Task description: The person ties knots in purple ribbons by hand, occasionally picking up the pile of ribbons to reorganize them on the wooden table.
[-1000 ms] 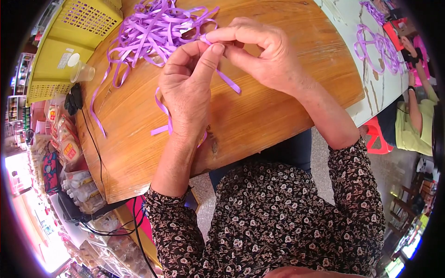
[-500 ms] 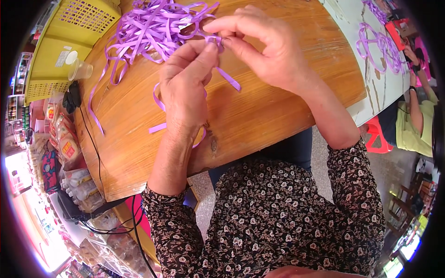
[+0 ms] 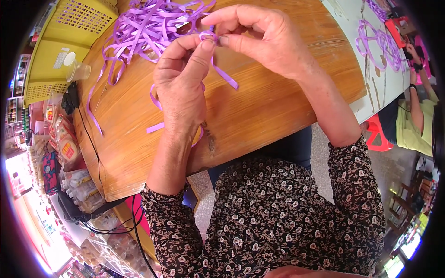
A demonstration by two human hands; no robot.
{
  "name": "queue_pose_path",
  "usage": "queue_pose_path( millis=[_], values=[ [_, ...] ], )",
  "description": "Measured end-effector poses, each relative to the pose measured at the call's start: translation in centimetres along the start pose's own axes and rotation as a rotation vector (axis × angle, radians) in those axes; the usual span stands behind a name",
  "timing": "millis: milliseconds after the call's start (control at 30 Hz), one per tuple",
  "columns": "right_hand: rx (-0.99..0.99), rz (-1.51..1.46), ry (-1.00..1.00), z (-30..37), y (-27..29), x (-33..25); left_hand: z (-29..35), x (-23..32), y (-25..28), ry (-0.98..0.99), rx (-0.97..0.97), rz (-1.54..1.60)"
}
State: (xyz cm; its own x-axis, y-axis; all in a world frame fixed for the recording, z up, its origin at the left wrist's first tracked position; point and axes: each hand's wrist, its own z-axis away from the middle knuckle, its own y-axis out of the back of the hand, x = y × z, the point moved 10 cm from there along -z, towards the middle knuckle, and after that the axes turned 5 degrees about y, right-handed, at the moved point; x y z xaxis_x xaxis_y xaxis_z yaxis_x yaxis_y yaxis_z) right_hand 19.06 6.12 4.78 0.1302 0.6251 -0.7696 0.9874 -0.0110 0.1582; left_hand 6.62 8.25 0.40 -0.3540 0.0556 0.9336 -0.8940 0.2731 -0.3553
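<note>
A narrow purple ribbon (image 3: pixel 225 78) is bent into a small loop at my left hand's fingertips, its free end hanging down to the right. My left hand (image 3: pixel 183 76) pinches it between thumb and forefinger. From the right, my right hand (image 3: pixel 273 44) meets the loop; its thumb tip presses the loop's side while the forefinger arches above. The other right fingers are partly hidden. More of the ribbon passes behind my left wrist. Just beyond my left hand lies a big tangled pile of purple ribbons (image 3: pixel 143 30) on the wooden table (image 3: pixel 264 111).
A yellow perforated crate (image 3: pixel 46 60) and a clear plastic cup (image 3: pixel 79 70) are at the left. A black cable (image 3: pixel 90 139) crosses the table's left side. At the right, a white marbled table (image 3: pixel 371 95) holds more purple ribbon; a person in yellow-green works beside a red stool (image 3: pixel 379 134).
Both hands have shifted slightly up and to the left with the ribbon. The small loop now shows more plainly above my left thumb, and my right fingers have spread a little.
</note>
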Motion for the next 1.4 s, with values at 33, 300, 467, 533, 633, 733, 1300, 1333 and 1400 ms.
queue_pose_path(
  millis=[33, 300, 467, 533, 633, 733, 1300, 1333, 1400],
  values=[
    [-0.005, 0.020, -0.008, -0.1, 0.1, -0.1, 0.0, 0.1, 0.1, 0.001, -0.001, 0.001],
    [-0.060, 0.632, 0.484, 0.5, -1.4, -3.9, -1.0, -2.7, 0.4, 0.264, -0.090, -0.121],
    [-0.069, 0.352, 0.331, -0.4, -0.2, -4.6, -0.9, -2.4, 0.7, 0.248, -0.059, -0.072],
    [-0.014, 0.118, 0.260, -0.3, -0.1, -4.0, -0.9, -2.4, 0.8, 0.246, -0.038, -0.044],
    [0.019, -0.093, 0.060, -0.1, -0.1, -0.8, -0.9, -1.1, 0.5, 0.106, -0.032, 0.095],
    [-0.009, -0.197, -0.159, 0.3, -0.6, 2.3, -0.6, -0.2, 0.1, 0.047, -0.037, 0.161],
    [-0.008, 0.698, 0.618, 1.2, -1.9, -5.0, -0.7, -1.8, 0.8, 0.189, 0.006, -0.024],
    [-0.008, 0.696, 0.618, 1.3, -2.0, -4.9, -0.7, -1.8, 0.9, 0.189, 0.008, -0.024],
    [0.017, 0.727, 0.635, 1.4, -2.0, -5.1, -0.8, -2.0, 1.1, 0.206, 0.012, 0.012]
  ],
)
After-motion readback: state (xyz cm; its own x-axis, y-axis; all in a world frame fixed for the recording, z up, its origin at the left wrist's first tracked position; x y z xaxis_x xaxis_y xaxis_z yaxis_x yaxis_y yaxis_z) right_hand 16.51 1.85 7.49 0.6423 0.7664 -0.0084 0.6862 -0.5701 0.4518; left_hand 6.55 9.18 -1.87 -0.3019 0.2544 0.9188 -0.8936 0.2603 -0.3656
